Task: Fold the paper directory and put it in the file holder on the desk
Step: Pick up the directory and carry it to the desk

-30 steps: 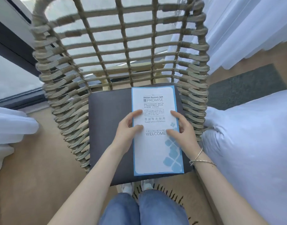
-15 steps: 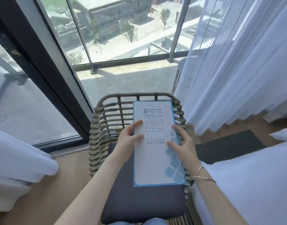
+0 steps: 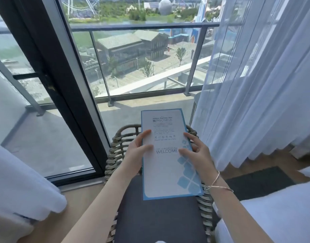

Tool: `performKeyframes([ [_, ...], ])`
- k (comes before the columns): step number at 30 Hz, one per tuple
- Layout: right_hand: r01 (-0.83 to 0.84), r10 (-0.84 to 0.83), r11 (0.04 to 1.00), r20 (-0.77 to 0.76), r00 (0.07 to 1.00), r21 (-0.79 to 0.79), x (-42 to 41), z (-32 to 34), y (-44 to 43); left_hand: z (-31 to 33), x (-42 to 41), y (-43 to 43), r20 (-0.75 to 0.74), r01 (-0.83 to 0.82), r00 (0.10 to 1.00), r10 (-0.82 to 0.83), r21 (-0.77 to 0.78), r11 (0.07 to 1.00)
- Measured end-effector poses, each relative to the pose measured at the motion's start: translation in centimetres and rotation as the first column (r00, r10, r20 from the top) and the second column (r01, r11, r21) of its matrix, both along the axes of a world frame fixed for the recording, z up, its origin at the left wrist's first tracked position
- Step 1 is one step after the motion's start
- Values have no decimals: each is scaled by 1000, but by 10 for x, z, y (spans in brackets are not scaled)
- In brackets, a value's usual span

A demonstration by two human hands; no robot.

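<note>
The paper directory (image 3: 165, 165) is folded into a tall narrow leaflet, white with a blue border and the word WELCOME, held upright in the air above the chair. My left hand (image 3: 137, 154) grips its left edge, thumb on the front. At the right edge my right hand (image 3: 197, 155) holds it, fingers spread over the blue squares, a thin bracelet on the wrist. No file holder or desk is in view.
A wicker chair (image 3: 115, 149) with a dark grey seat cushion (image 3: 159, 220) stands right below the leaflet. Behind it is a glass balcony door with a black frame (image 3: 50, 88). Sheer white curtains (image 3: 255, 93) hang at right; white bedding (image 3: 273, 221) lies at lower right.
The directory has been lifted off the chair cushion into the air in both hands. My view has risen from the seat to the window and balcony.
</note>
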State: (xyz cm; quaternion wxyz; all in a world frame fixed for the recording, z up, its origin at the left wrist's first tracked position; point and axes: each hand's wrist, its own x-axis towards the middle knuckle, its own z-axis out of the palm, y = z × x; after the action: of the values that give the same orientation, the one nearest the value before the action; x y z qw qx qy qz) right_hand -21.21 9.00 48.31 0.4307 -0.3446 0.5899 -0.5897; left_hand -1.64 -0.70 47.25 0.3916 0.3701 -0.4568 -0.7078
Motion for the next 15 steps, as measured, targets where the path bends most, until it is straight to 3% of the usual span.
performKeyframes([
  [8, 39, -38, 999, 11, 999, -18, 7, -2, -4, -1, 4, 15, 88, 1, 996, 6, -73, 997],
  [15, -7, 7, 1000, -9, 1000, 6, 21, -2, -18, 9, 20, 15, 167, -101, 979, 118, -106, 989],
])
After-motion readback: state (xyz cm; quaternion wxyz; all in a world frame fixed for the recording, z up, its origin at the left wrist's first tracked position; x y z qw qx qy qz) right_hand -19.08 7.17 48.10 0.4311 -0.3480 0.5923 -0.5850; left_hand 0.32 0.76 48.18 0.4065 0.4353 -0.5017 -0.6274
